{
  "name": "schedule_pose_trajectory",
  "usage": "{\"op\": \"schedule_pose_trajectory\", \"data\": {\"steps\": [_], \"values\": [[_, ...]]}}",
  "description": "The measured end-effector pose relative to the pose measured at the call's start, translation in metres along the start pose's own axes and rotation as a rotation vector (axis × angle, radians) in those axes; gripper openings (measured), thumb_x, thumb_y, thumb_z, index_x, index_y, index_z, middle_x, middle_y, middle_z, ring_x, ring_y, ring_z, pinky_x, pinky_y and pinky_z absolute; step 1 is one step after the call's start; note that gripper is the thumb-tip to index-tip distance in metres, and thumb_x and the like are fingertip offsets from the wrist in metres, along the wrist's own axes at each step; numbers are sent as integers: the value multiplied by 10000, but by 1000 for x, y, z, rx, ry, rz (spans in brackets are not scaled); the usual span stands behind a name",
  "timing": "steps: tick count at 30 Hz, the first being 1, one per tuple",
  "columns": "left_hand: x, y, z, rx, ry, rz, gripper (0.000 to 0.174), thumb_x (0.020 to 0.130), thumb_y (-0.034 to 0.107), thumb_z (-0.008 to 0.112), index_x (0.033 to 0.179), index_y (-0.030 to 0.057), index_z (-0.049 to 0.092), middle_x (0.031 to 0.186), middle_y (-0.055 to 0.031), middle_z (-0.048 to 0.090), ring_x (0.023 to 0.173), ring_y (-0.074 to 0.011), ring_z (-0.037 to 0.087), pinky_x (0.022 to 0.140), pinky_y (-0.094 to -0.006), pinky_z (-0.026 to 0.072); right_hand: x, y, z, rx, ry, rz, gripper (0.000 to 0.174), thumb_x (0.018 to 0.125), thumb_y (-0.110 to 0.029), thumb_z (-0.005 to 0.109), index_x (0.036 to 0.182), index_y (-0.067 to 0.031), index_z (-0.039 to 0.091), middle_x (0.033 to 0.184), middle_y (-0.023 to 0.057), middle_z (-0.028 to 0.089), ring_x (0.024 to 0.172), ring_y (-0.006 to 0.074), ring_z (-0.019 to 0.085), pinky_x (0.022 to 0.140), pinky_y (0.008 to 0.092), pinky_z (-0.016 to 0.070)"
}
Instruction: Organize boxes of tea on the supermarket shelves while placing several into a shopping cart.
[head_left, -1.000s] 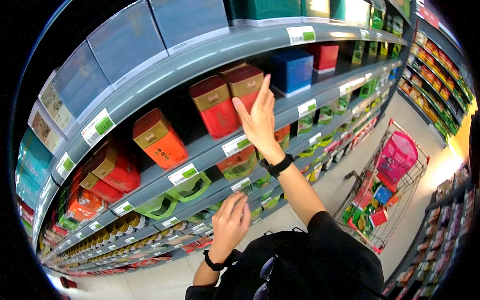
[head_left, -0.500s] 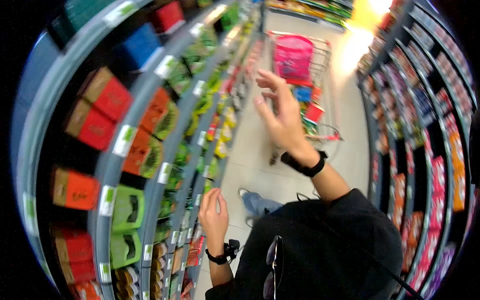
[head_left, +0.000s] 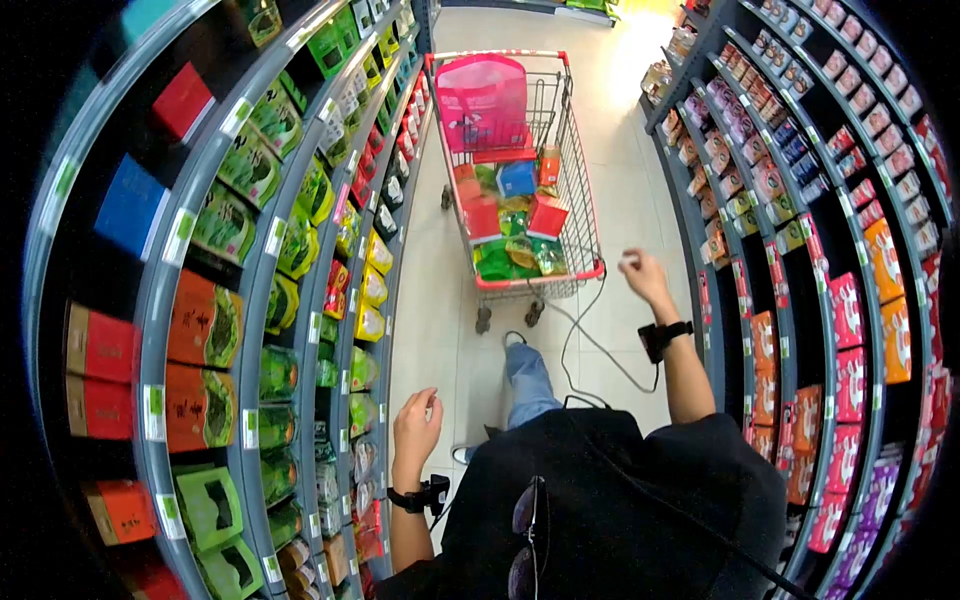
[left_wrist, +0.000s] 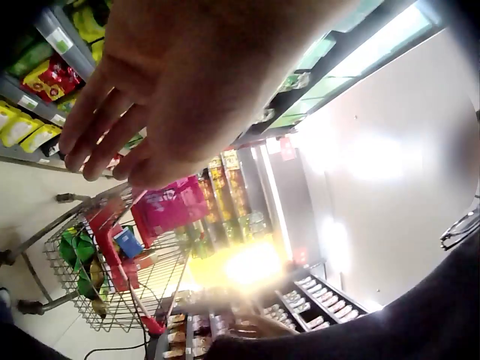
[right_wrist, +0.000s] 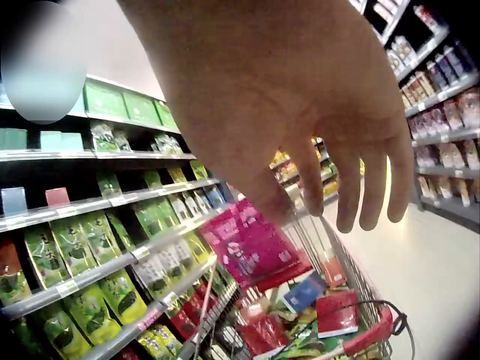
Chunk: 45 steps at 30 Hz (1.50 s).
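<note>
My left hand [head_left: 417, 430] hangs beside the left shelves in the head view, fingers loosely bent and holding nothing. Out over the aisle, right of the cart's handle, my right hand [head_left: 645, 276] is empty too. Its fingers hang relaxed in the right wrist view [right_wrist: 330, 150]. Ahead stands a shopping cart [head_left: 585, 190] with a pink bag [head_left: 482, 100] at its far end. Red boxes [head_left: 547, 216], a blue box [head_left: 517, 179] and green packets [head_left: 495, 262] lie in its basket. Neither hand touches the cart.
Shelves of green packets [head_left: 222, 222], orange packs [head_left: 203, 320] and red tins [head_left: 107, 347] line the left side. More shelves with pink packs [head_left: 846, 375] line the right. A dark cable [head_left: 600, 345] hangs from the cart handle toward the person.
The view has turned from the left shelves toward the cart, which is now nearer. My right hand has come away from the tins on the shelf and lowered to the right, empty.
</note>
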<state>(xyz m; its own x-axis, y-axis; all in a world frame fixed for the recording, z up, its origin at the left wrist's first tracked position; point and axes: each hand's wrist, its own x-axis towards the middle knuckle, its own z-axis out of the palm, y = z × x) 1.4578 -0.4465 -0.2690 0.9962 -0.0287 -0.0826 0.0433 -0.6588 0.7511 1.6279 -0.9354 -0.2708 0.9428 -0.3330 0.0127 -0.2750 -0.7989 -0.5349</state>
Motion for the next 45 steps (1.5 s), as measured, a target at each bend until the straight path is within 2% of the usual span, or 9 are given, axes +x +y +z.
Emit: {"op": "schedule_pose_trajectory", "data": {"steps": [6,10,12,21,25,26,30,34,45], "values": [[137,8,90,97,-204,-78,313,927,226,618,1182,49,657,1028,-194,699,956,-374,679,824,-470,541,115,65,105,-239,-254,-299,483,765,-214,780,1202,-52,652,1028,191,714,1003,352,668,873,452,534],[213,63,118,210,-330,-65,352,935,253,601,1227,58,629,1057,-208,691,993,-399,664,840,-491,536,144,59,169,-373,-363,-521,435,764,-124,704,1192,-78,642,1032,153,701,1025,337,651,803,454,549],[244,88,125,226,-360,-96,363,938,261,596,1238,57,622,1071,-210,689,1002,-404,661,845,-494,535,156,55,190,-553,-675,-495,248,845,-142,614,1079,-86,674,895,160,717,897,352,697,748,483,555],[439,78,205,362,-544,-85,379,903,304,599,1163,30,634,1058,-248,689,990,-425,660,832,-527,536,126,119,36,76,-723,-197,174,958,-247,593,978,-98,683,779,199,658,742,410,641,642,497,503],[559,87,279,404,-324,-67,740,846,463,672,1355,-23,445,1213,-335,601,1045,-492,628,875,-564,510,74,223,5,-63,-762,128,188,929,-253,626,984,-92,706,805,197,684,771,407,663,680,488,526],[589,93,292,301,-390,-206,1043,794,585,710,1498,-45,267,1383,-399,452,1230,-513,531,993,-549,463,60,247,9,-124,-792,227,216,929,-278,621,974,-80,697,827,208,690,794,425,664,698,515,527],[680,60,365,193,-342,-402,1474,657,764,753,1548,-86,-57,1542,-440,160,1457,-505,244,1178,-490,285,24,301,37,-331,-818,261,393,855,-195,693,1211,-35,646,1057,218,688,1021,406,635,909,509,482],[716,49,410,248,-274,-415,1587,567,798,784,1546,-61,-123,1532,-445,170,1447,-534,233,1172,-530,280,22,286,50,-21,-438,263,460,850,-135,685,1276,8,588,1182,241,631,1139,418,562,995,503,447],[655,88,362,58,-209,-462,1330,602,630,822,1545,-50,176,1461,-325,404,1344,-438,443,1094,-522,393,154,178,2,229,-177,201,282,929,-78,612,1197,3,640,1132,197,686,1056,357,654,945,424,506]]}}
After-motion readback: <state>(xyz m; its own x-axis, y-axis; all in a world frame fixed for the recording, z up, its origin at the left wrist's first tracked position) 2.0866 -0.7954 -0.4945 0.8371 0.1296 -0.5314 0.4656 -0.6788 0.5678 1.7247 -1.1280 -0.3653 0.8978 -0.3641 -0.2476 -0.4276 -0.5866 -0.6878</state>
